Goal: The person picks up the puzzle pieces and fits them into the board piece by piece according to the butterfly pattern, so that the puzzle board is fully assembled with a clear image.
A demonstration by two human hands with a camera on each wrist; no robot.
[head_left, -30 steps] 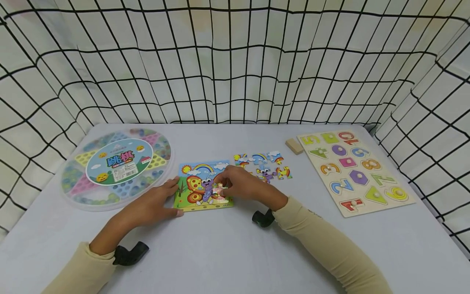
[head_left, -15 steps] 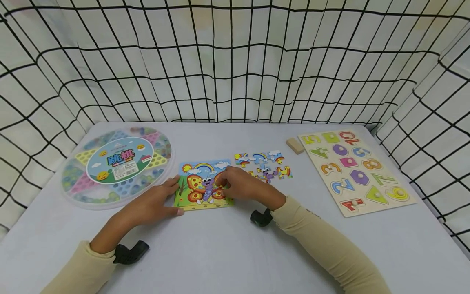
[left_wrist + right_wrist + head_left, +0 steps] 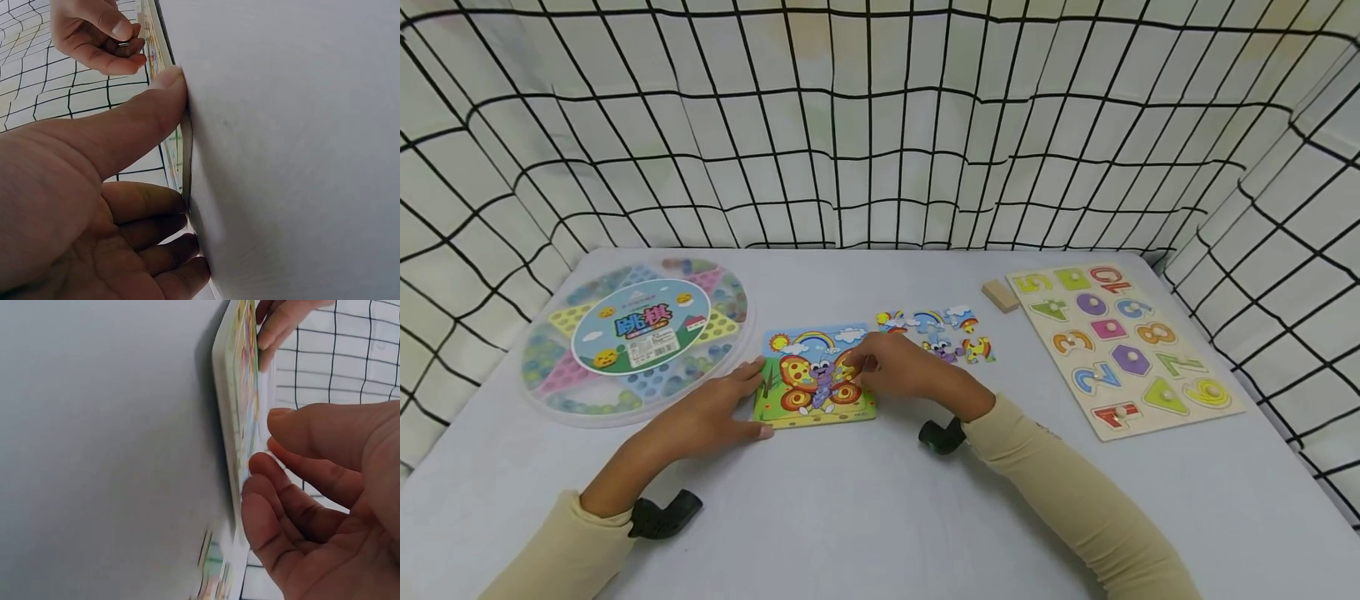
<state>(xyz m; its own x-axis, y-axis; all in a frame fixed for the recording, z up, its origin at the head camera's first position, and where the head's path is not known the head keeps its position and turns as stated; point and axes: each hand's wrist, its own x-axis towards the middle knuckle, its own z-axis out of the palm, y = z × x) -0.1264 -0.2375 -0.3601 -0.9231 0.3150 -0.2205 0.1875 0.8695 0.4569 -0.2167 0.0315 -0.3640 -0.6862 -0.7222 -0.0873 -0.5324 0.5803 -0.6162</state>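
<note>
The left hand (image 3: 711,417), loosely spread, braced the butterfly puzzle (image 3: 820,390), probably light, stiff and best held edgewise; the right hand (image 3: 895,367), half-curled, appeared unladen.

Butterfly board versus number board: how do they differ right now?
Contact: the left hand touches the edge of the butterfly board; no hand touches the number board.
Size: the butterfly board is smaller; the number board is larger.
Look: the butterfly board shows one colourful scene; the number board has separate knobbed numbers and shapes on pale wood.
Shared: both lie picture side up on the white table.
</note>
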